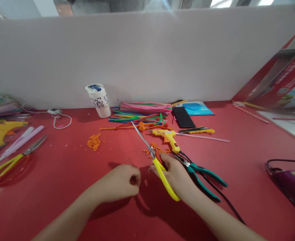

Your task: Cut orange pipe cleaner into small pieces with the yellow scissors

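My right hand (176, 175) grips a pair of scissors (164, 177) with yellow and red handles, their blades pointing up and to the left. Beside it, my left hand (121, 183) is curled closed over the table; whatever its fingers hold, if anything, is hidden. Short orange snippets (154, 146) lie just past the scissors, and a loose heap of orange bits (93, 142) sits farther left. Behind them is a bundle of colourful pipe cleaners (142, 107), with green, blue, red and orange ones in front.
Right of centre lie a yellow glue gun (167, 136), green-handled pliers (202, 175), a utility knife (199, 130) and a black phone (183, 117). A white tumbler (100, 103) stands at the back. Another pair of scissors (16, 165) and a second glue gun (4, 130) are left.
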{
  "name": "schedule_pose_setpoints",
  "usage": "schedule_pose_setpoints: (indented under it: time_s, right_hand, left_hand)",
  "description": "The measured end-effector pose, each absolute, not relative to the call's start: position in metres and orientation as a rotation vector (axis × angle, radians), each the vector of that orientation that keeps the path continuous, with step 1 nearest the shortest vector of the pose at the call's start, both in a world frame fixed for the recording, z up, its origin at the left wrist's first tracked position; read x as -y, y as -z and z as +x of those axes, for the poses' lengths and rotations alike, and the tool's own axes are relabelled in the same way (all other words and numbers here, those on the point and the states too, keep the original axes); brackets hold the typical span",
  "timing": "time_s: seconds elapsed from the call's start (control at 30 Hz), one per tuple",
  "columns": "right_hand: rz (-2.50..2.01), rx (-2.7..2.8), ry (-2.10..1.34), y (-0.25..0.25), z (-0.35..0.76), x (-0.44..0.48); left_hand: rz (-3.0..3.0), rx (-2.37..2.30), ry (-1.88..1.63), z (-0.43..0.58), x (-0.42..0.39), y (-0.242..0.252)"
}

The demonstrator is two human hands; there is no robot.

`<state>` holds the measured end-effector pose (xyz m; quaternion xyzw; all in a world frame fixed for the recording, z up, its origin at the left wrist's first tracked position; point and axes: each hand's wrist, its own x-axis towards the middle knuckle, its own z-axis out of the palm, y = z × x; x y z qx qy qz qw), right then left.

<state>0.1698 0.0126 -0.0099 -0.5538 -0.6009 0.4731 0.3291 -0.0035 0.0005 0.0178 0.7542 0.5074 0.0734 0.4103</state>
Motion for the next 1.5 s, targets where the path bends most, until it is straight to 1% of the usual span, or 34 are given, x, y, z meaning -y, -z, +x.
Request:
schedule_pose_setpoints:
  time_s: [0.1, 0.2, 0.27, 0.37, 0.47, 0.53, 0.6, 0.7, 0.87, 1.03, 1.27, 1.5]
  right_hand:
    - [-1.449, 1.552, -1.269, 0.007, 0.169, -0.012]
    - [-1.427, 1.516, -1.414, 0.001, 0.167, -0.009]
    - [-1.404, 1.498, -1.516, -0.005, 0.165, -0.007]
    - [-1.372, 1.465, -1.579, -0.009, 0.163, -0.003]
    - [-1.295, 1.409, -1.637, -0.004, 0.16, -0.001]
    - [-1.226, 1.369, -1.682, 0.001, 0.159, 0.0]
    - [-1.182, 1.313, -1.71, 0.006, 0.157, 0.002]
    - [-1.163, 1.242, -1.719, 0.013, 0.155, 0.002]
    - [-1.156, 1.172, -1.649, 0.022, 0.155, 0.0]
    - [-1.139, 1.141, -1.607, 0.015, 0.156, -0.003]
    - [-1.149, 1.263, -1.717, 0.01, 0.159, -0.004]
    - [-1.233, 1.312, -1.682, 0.011, 0.161, -0.005]
  left_hand:
    - [1.502, -1.223, -0.264, -0.007, -0.007, -0.018]
    - [1.246, -1.127, -0.423, -0.008, -0.011, -0.018]
    - [1.119, -1.066, -0.558, -0.008, -0.012, -0.017]
    - [0.949, -1.011, -0.753, -0.006, -0.011, -0.015]
    - [0.817, -0.997, -0.972, 0.0, -0.009, -0.011]
    - [0.768, -0.968, -1.058, 0.007, -0.006, -0.007]
    - [0.719, -0.895, -1.06, 0.015, -0.001, -0.002]
    - [0.741, -0.881, -1.153, 0.024, 0.003, 0.001]
    - [0.913, -0.927, -1.214, 0.027, 0.004, -0.001]
    - [0.988, -0.954, -1.241, 0.025, 0.003, -0.002]
    - [0.966, -1.028, -1.193, 0.025, 0.003, -0.003]
    - [1.209, -1.117, -1.054, 0.022, 0.002, -0.006]
